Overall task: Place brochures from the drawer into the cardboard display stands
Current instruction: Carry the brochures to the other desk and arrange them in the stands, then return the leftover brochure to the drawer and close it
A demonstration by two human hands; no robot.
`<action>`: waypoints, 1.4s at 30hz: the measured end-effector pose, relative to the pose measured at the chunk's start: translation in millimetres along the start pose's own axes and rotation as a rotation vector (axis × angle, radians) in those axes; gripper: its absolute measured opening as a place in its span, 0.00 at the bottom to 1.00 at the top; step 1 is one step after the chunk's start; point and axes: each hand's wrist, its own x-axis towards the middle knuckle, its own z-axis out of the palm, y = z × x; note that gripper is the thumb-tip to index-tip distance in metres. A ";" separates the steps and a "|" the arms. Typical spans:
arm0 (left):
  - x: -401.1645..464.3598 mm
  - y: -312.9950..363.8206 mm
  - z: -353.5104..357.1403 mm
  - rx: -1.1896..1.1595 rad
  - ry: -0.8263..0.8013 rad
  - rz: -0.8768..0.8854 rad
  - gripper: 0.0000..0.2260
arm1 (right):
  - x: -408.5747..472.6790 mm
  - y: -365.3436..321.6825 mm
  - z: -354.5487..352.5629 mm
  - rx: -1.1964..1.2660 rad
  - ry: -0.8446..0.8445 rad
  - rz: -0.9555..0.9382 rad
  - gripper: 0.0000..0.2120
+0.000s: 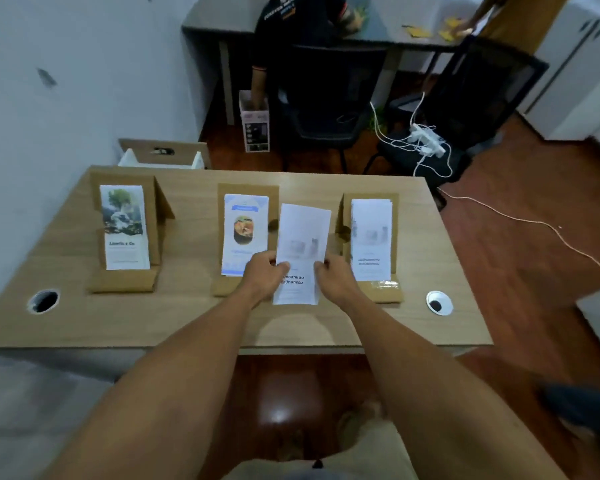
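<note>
While all three brown cardboard display stands (248,192) already hold brochures, both hands' fingers (274,263) grasp a white folded brochure (302,237) just right of the middle stand, unplaced.

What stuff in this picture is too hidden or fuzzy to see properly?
All in the head view:
- Held brochure: the left hand and right hand cover both edges; its picture is blurred.
- Middle stand: hands and held brochure hide its lower front.
- Right stand's brochure: small print too blurred to read.
- Drawer: the desk edge hides its inside.
- Person at the far desk: cut off by the top edge.
</note>
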 end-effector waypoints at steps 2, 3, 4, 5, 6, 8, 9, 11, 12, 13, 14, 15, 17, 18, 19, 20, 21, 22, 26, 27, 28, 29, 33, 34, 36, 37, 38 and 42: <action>4.1 17.5 21.7 -0.013 -0.078 0.021 0.06 | -3.4 11.3 -23.6 0.000 0.064 0.027 0.09; 4.5 26.4 34.0 -0.033 -0.123 0.030 0.07 | -5.7 17.4 -36.2 0.006 0.103 0.051 0.08; 6.1 35.5 47.3 -0.047 -0.160 0.042 0.08 | -8.2 25.1 -49.4 0.013 0.141 0.071 0.07; 7.8 42.8 58.7 -0.046 -0.191 0.050 0.09 | -9.9 32.1 -60.4 0.018 0.180 0.092 0.09; 10.0 60.8 85.6 -0.031 -0.249 0.073 0.10 | -15.3 45.9 -85.2 0.029 0.251 0.129 0.10; 13.7 70.3 100.6 -0.048 -0.279 0.059 0.10 | -17.9 52.9 -99.5 0.051 0.279 0.144 0.07; 15.4 77.3 114.4 -0.049 -0.299 0.057 0.10 | -20.2 59.9 -111.0 0.064 0.306 0.164 0.05; 19.0 89.6 145.3 -0.010 -0.325 0.077 0.12 | -26.0 78.2 -135.3 0.086 0.369 0.215 0.05; 20.0 94.2 161.0 0.011 -0.352 0.088 0.13 | -30.0 87.2 -147.6 0.089 0.398 0.232 0.05; 21.5 99.4 178.3 0.027 -0.388 0.094 0.14 | -32.1 99.6 -161.2 0.095 0.427 0.240 0.03; 22.5 105.0 195.9 0.037 -0.423 0.103 0.15 | -35.2 109.7 -175.0 0.103 0.450 0.245 0.03; 25.3 109.2 213.6 0.045 -0.452 0.111 0.16 | -37.4 119.5 -188.3 0.116 0.472 0.251 0.03; 29.0 123.4 250.6 0.057 -0.499 0.132 0.21 | -42.9 138.6 -218.0 0.153 0.510 0.261 0.08; 23.7 135.7 265.5 0.056 -0.519 0.140 0.22 | -46.3 146.6 -232.8 0.170 0.526 0.263 0.12; 21.6 145.6 281.7 0.057 -0.532 0.139 0.22 | -49.0 155.9 -247.3 0.178 0.542 0.268 0.14; 16.1 158.9 299.5 0.056 -0.538 0.149 0.21 | -51.6 166.9 -264.0 0.186 0.552 0.280 0.15; 12.0 171.4 319.3 0.059 -0.550 0.149 0.19 | -52.1 182.2 -280.9 0.199 0.561 0.292 0.14; 7.3 183.7 338.2 0.060 -0.563 0.154 0.18 | -53.8 196.2 -298.0 0.212 0.573 0.299 0.13; -10.2 223.5 417.9 0.072 -0.604 0.157 0.09 | -61.9 250.5 -364.9 0.211 0.633 0.328 0.02; -16.0 231.7 431.3 0.078 -0.617 0.152 0.07 | -64.3 261.9 -375.6 0.208 0.645 0.330 0.02; -24.8 244.0 454.8 0.085 -0.631 0.161 0.05 | -70.5 277.1 -395.8 0.213 0.659 0.340 0.01; -32.1 254.6 473.1 0.092 -0.641 0.171 0.05 | -74.2 290.5 -411.9 0.222 0.669 0.344 0.01; -56.1 284.0 544.7 0.061 -0.679 0.166 0.07 | -92.3 333.7 -473.2 0.236 0.696 0.336 0.04; -61.3 287.2 561.8 0.063 -0.688 0.162 0.06 | -98.1 344.5 -485.5 0.236 0.697 0.348 0.05; -70.0 296.7 589.9 0.071 -0.712 0.157 0.05 | -106.0 362.9 -508.4 0.230 0.717 0.367 0.05; -73.5 301.6 601.0 0.072 -0.727 0.159 0.06 | -108.0 372.3 -517.3 0.224 0.725 0.374 0.05; -76.2 306.8 612.5 0.069 -0.735 0.162 0.06 | -109.7 379.7 -526.3 0.224 0.731 0.379 0.04; -77.8 328.2 653.0 0.073 -0.752 0.140 0.08 | -106.9 405.6 -562.2 0.223 0.750 0.409 0.04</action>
